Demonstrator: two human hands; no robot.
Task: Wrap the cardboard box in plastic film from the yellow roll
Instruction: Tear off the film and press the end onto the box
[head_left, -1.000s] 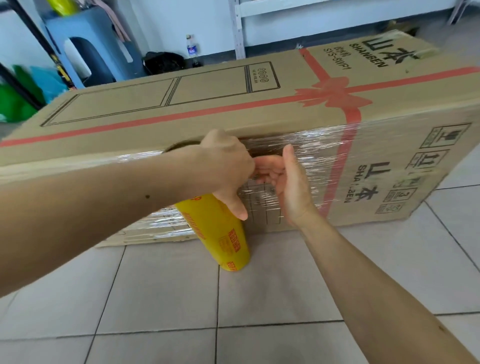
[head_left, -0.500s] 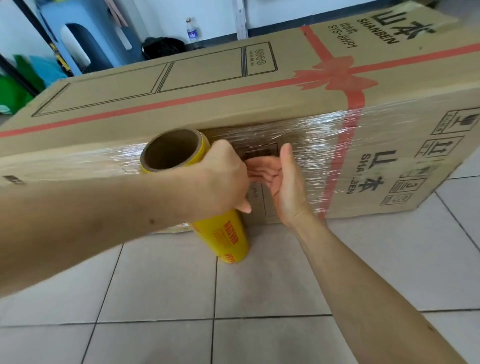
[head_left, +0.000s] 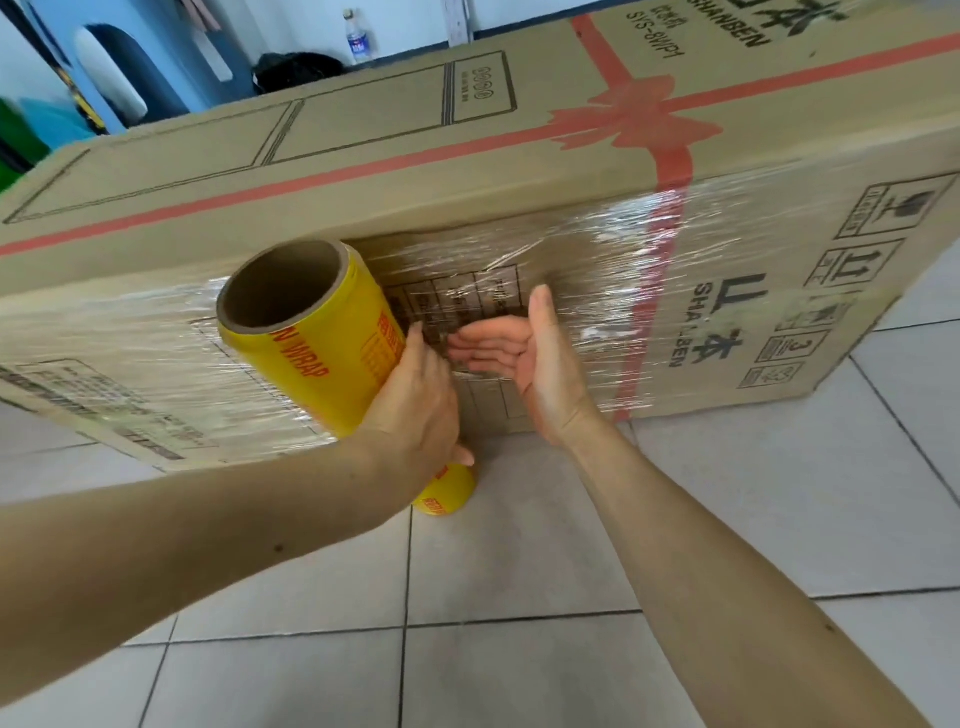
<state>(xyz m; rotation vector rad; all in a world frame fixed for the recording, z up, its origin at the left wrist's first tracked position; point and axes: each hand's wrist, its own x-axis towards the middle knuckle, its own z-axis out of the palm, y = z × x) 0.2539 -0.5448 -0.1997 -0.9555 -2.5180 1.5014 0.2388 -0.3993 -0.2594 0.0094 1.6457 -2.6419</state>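
Standing beside the big cardboard box (head_left: 363, 171) on the tiled floor (head_left: 519, 597), the person had drawn the yellow roll (head_left: 332, 353) back from the box's near side, so its open cardboard core, half hidden a second earlier, faced up toward them. Their left hand (head_left: 415, 400) gripped the roll's middle, fingers curled tight around it. Their right hand (head_left: 524, 353) had loosened beside the roll, palm open, fingers together and slightly bent, seemingly near or brushing the plastic film (head_left: 597, 270) on the box's front. Shiny wrinkled film already banded that front face; the top stayed bare, so wrapping seemed unfinished.
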